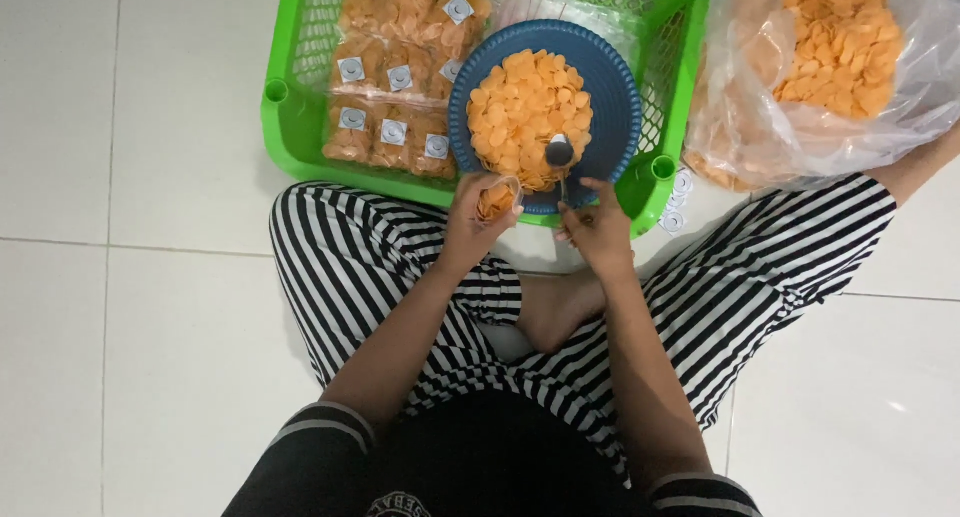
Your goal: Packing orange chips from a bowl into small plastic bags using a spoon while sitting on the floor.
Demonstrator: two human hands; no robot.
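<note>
Fingers: left hand (470, 222) wraps small bag (496, 199) | right hand (598, 232) pinches spoon (560, 157)

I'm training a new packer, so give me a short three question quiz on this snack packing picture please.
1. True or false: the spoon is in the right hand.
2. Where do the filled packets lie? A in the green basket; B on the floor tiles; C on the blue plate.
3. What does the left hand hold?

Key
1. True.
2. A.
3. A small clear bag partly filled with orange chips.
</note>
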